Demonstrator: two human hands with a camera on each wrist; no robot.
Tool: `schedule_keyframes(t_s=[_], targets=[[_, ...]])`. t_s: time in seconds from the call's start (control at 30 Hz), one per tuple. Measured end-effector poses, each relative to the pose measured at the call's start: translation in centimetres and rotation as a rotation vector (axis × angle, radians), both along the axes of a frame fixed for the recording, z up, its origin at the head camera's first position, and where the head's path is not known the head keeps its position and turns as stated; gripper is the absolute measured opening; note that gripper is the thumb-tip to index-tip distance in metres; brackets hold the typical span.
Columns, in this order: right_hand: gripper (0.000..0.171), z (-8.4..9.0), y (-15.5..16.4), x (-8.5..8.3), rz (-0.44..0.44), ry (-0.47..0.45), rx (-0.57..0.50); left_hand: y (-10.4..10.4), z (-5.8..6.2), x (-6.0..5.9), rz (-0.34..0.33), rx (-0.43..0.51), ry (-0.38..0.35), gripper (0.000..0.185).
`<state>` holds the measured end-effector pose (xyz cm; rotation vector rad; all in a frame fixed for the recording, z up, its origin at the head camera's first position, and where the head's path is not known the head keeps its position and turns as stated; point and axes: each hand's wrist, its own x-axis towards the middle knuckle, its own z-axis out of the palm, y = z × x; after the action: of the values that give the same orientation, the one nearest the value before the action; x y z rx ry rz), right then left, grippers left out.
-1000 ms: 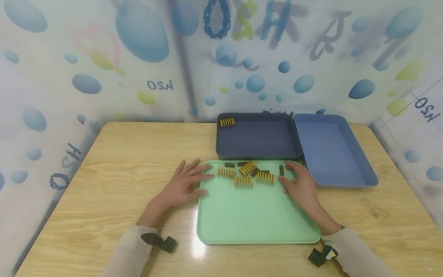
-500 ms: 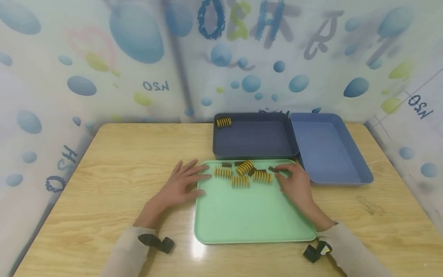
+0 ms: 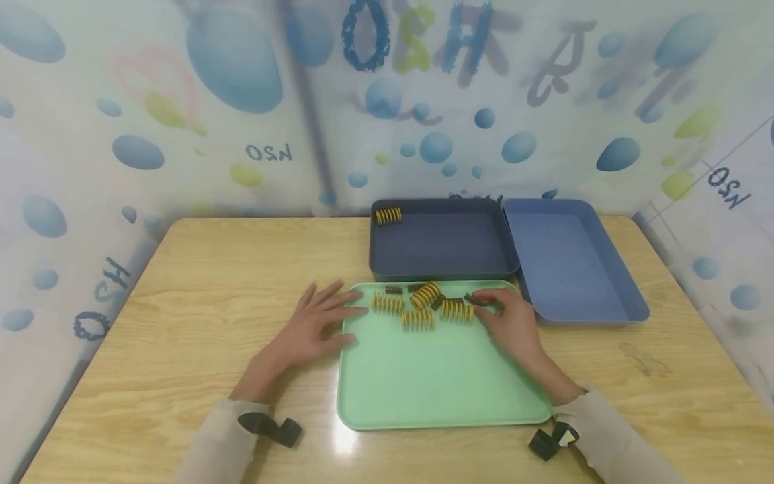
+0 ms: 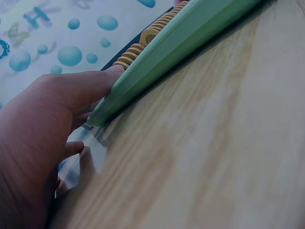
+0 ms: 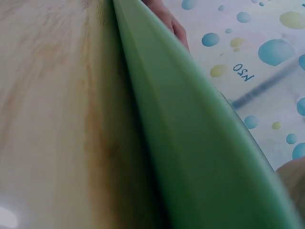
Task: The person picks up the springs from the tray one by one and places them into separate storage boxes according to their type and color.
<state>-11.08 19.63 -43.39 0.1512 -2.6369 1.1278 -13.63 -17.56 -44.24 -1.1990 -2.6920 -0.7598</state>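
Springs (image 3: 423, 306) lie bunched along the far edge of the green tray (image 3: 435, 383), yellow ones mixed with a few small dark ones, and my right hand (image 3: 508, 319) sits at the right end of that bunch. My thumb and forefinger are curled toward one small dark spring (image 3: 473, 298) and seem to be nipping it, though from the head view I cannot tell for sure that I have it off the tray; the right wrist view shows only the tray (image 5: 200, 143) rim and tells me nothing about my fingers. My left hand (image 3: 311, 326) lies flat with fingers spread, its tips touching the tray's left edge, and it holds nothing. I judge the main risk is that a coil this small could slip or spring out of a shallow pinch and roll away across the table (image 3: 181, 282). It lies just beside a yellow spring (image 3: 456, 310), so my fingertips could catch those coils and drag that one along too. If my left hand eases off, a nudge might slide the tray. The dark bin (image 3: 444, 242), with one yellow spring (image 3: 388, 216) in its far left corner, and the blue bin (image 3: 574, 262) stand just behind the tray, side by side, so a careless toss could land in the wrong one.
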Motion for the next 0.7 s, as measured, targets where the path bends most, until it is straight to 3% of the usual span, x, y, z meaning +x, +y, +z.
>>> schedule_keyframes(t_s=[0.43, 0.7], targets=[[0.016, 0.2, -0.4, 0.3, 0.001, 0.012, 0.024, -0.4, -0.4, -0.1, 0.0, 0.015, 0.024, 0.048], [0.014, 1.5, -0.3, 1.2, -0.027, -0.061, -0.029, -0.3, -0.2, 0.0, 0.001, 0.007, -0.001, 0.047]])
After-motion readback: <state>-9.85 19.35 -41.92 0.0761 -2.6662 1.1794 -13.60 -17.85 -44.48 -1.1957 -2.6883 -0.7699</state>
